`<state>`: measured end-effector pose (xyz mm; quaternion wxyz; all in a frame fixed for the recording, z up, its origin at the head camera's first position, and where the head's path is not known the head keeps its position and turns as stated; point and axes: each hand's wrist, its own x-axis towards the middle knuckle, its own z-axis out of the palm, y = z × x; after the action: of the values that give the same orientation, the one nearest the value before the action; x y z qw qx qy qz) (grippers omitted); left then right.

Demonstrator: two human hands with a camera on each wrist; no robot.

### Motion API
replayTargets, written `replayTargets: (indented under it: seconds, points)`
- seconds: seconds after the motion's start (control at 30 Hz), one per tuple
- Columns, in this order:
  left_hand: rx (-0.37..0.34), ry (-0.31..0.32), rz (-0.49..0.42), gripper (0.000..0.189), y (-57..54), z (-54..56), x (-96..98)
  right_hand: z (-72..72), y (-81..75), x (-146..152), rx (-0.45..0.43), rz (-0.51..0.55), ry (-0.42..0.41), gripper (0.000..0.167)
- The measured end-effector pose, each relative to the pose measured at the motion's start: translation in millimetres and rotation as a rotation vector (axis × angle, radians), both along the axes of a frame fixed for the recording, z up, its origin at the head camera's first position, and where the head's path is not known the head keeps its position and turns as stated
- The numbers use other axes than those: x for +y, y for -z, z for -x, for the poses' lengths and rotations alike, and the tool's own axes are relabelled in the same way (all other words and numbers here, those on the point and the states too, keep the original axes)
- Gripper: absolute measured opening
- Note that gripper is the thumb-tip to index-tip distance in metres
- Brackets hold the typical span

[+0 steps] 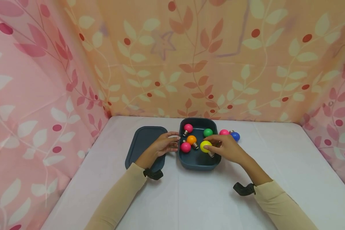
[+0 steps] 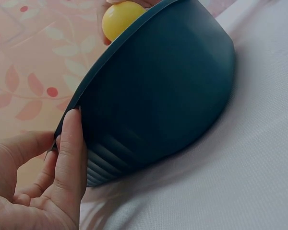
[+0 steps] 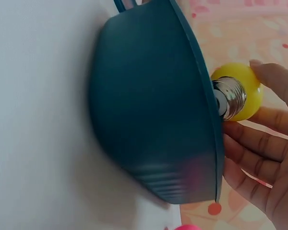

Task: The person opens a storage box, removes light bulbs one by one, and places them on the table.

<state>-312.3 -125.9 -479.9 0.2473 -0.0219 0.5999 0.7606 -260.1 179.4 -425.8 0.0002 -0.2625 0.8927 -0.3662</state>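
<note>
Yellow bulb (image 1: 205, 146): pinched by fingers of right hand (image 1: 229, 148), over box (image 1: 199, 166)
Box rim: touched by left hand (image 1: 162, 144), fingers spread

Yellow bulb (image 1: 203, 147), apparently teal-grey box (image 1: 199, 166)

Yellow bulb (image 1: 205, 146) pinched over an open dark container (image 1: 197, 166)

Round, glossy globe uppermost, silvery threaded base slanting down near the right-hand rim, its tip partly hidden there in the right wrist view. Beneath: deep, round-cornered, flaring toward the top, ridged on part of the outer wall, set upright on a white tabletop (image 1: 189, 198).
</note>
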Motion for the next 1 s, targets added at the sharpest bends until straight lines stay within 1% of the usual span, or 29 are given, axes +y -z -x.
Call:
replayTargets:
  seconds: [0.2,0.3,0.57,0.63,0.77,1.0]
  points:
    - [0.005,0.006,0.002,0.042,0.5,-0.7,-1.3,0.6,-2.5,14,0.055,0.051,0.072,0.035]
    - [0.008,0.005,-0.001,0.042,1.3,-0.8,-1.7,1.1,-4.5,21,0.069,0.081,0.109,0.033]
    - [0.01,0.002,-0.009,0.042,1.4,-3.0,-1.0,2.5,-11.0,40,0.011,0.102,0.219,0.042]
    - [0.008,0.004,-0.01,0.042,1.0,-3.2,-0.9,3.1,-13.2,45,0.009,0.103,0.243,0.043]
    - [0.007,0.009,-0.009,0.042,-0.1,-2.7,-0.8,3.7,-19.1,53,0.022,0.098,0.291,0.043]
    - [0.007,0.01,-0.013,0.042,-2.4,-1.9,-0.6,6.0,-27.2,66,0.077,0.115,0.358,0.041]
